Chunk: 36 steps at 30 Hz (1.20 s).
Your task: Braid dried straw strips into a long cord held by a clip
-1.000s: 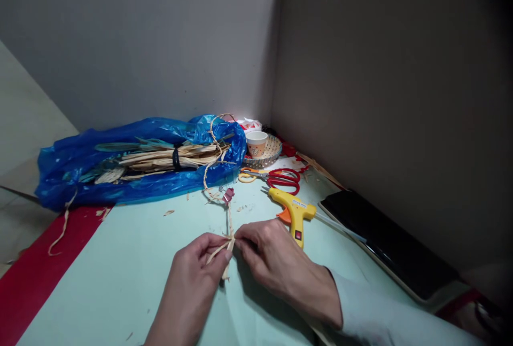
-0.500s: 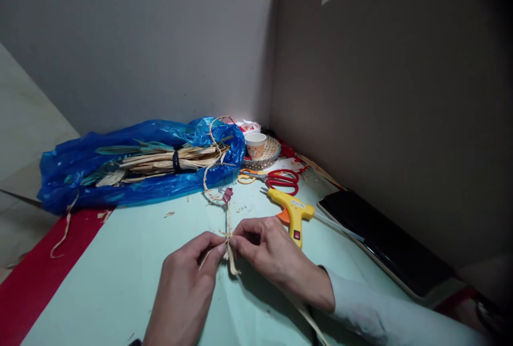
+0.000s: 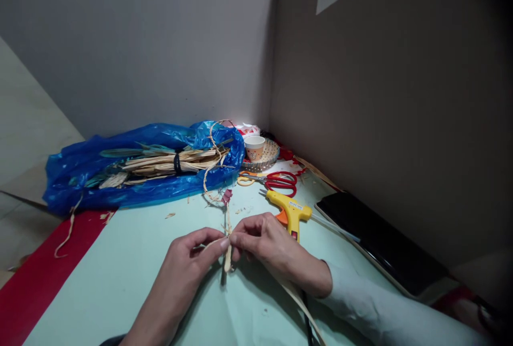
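Note:
Near the middle of the table, my left hand [image 3: 185,260] pinches a thin straw braid [image 3: 228,217] between thumb and fingertips. My right hand [image 3: 276,247] grips the same braid from the other side, its fingertips meeting those of the left. A pale flat strand [image 3: 228,261] sticks out below the pinch toward me. Another long straw strip [image 3: 298,300] trails from under my right hand to the front edge of view. Beyond the hands, a dark red clip [image 3: 227,196] sits on the braid, whose far part curls up onto the blue bag.
A blue plastic bag [image 3: 160,196] holds a tied bundle of dry straw [image 3: 164,167]. A yellow glue gun [image 3: 294,210], red-handled scissors [image 3: 280,183], a paper cup [image 3: 255,148] in a woven basket [image 3: 273,158] and a black flat device [image 3: 372,239] lie to the right and back.
The strands at my fingertips have shifted; the lower end now hangs straighter and the fingers have closed tighter together. My left hand has tilted more to the right. The view moved slightly.

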Each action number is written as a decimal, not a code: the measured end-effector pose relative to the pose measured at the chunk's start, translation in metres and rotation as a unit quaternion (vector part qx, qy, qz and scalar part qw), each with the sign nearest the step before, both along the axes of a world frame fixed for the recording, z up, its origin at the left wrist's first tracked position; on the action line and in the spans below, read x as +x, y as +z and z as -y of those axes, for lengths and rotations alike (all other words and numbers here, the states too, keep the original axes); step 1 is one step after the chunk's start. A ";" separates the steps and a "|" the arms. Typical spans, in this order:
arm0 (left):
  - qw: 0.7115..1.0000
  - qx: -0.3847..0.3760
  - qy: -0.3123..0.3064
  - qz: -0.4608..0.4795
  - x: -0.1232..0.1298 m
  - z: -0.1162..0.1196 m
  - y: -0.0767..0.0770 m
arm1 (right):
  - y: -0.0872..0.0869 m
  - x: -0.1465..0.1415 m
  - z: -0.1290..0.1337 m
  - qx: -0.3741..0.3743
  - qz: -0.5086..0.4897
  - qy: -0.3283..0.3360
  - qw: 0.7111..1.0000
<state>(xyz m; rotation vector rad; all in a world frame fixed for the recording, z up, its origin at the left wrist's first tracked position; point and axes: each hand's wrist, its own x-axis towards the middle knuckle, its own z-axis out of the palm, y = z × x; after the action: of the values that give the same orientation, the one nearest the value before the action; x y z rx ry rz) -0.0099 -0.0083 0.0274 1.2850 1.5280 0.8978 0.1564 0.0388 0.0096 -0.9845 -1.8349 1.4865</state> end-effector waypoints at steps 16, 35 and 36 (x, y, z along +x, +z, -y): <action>0.994 -0.065 -0.028 0.079 0.000 0.002 -0.007 | -0.002 0.001 -0.003 -0.040 -0.030 0.031 0.998; 0.971 0.101 -0.009 -0.215 0.008 0.012 -0.007 | -0.005 -0.005 0.005 -0.019 0.025 -0.024 0.999; 0.965 0.121 -0.010 -0.233 0.008 0.014 -0.007 | -0.005 -0.006 0.005 -0.013 0.032 -0.028 0.999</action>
<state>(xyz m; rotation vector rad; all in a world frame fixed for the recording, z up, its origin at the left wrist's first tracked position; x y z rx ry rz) -0.0019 -0.0220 0.0207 1.7801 1.7961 0.8225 0.1508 0.0337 0.0045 -1.0998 -1.8218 1.4639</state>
